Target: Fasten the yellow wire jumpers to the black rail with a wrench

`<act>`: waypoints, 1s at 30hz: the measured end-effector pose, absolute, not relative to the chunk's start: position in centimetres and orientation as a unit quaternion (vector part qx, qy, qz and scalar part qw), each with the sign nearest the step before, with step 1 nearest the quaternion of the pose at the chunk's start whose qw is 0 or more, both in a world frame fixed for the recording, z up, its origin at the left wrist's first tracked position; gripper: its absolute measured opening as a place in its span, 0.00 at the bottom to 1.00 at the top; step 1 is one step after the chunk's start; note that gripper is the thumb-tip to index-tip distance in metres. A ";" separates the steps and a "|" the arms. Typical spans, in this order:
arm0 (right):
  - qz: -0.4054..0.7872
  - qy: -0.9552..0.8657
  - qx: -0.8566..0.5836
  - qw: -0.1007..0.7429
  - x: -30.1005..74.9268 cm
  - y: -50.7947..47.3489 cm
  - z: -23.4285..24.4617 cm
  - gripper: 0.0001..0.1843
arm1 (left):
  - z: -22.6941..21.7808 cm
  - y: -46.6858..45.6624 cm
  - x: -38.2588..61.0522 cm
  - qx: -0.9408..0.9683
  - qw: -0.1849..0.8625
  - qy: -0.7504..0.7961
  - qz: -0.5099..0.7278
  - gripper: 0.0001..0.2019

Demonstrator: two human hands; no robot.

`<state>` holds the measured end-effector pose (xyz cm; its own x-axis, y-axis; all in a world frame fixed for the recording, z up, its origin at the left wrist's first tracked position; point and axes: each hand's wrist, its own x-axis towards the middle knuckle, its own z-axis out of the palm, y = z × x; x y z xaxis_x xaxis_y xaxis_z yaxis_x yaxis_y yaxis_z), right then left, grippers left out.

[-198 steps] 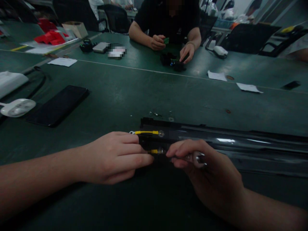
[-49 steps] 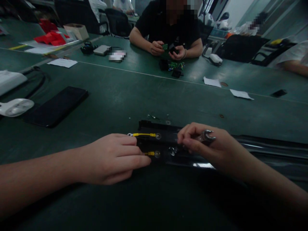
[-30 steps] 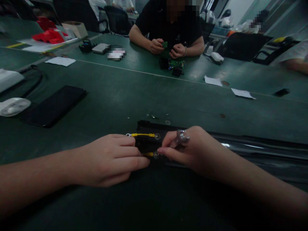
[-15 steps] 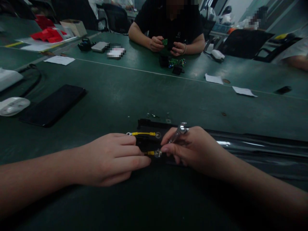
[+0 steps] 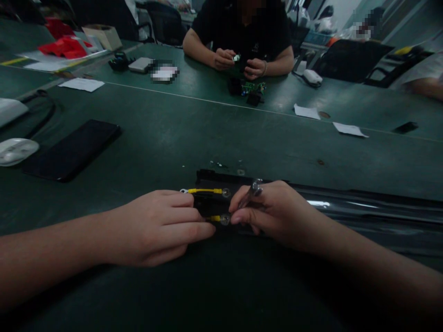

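My left hand (image 5: 166,228) is closed over the left end of a long black panel (image 5: 332,205) with a glossy surface. The lower yellow wire (image 5: 215,218) runs in under its fingers, and their tips are hidden. Along the index finger lies the upper yellow wire (image 5: 206,190), with a bare ring terminal at its left end. Both wires end on the right at round metal fasteners, the lower fastener (image 5: 224,219) touching or almost touching my right fingertips. A silver wrench (image 5: 255,187) is pinched in my right hand (image 5: 273,207), one jaw pointing up; its lower end is hidden.
Small clear or metal bits (image 5: 218,164) lie just beyond the panel. A dark phone-like slab (image 5: 72,150) and a white mouse-like object (image 5: 17,151) are at left. Across the table, a person's hands (image 5: 223,60) hold a small part above circuit boards (image 5: 254,87).
The wrench has turned slightly in my right hand, its upper jaw shifting left and down. My left hand keeps its place on the panel. The person opposite has tilted the small part.
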<state>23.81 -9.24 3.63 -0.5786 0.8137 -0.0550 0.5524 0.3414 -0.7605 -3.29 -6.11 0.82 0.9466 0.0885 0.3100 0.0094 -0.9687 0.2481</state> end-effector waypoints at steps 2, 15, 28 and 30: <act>0.385 -0.801 -0.426 0.170 23.8 -9.3 3.7 0.07 | 0.8 -6.1 -3.3 0.979 0.126 0.025 0.160 0.16; 0.373 -0.809 -0.422 0.167 23.7 -9.5 4.1 0.08 | 0.8 -6.1 -3.1 0.978 0.121 0.022 0.169 0.15; 0.329 -0.831 -0.401 0.200 23.5 -9.6 4.2 0.07 | 0.6 -6.1 -3.4 0.979 0.128 0.021 0.160 0.16; 0.340 -0.826 -0.408 0.190 23.6 -9.6 4.1 0.07 | 0.7 -6.2 -3.4 0.978 0.127 0.022 0.162 0.15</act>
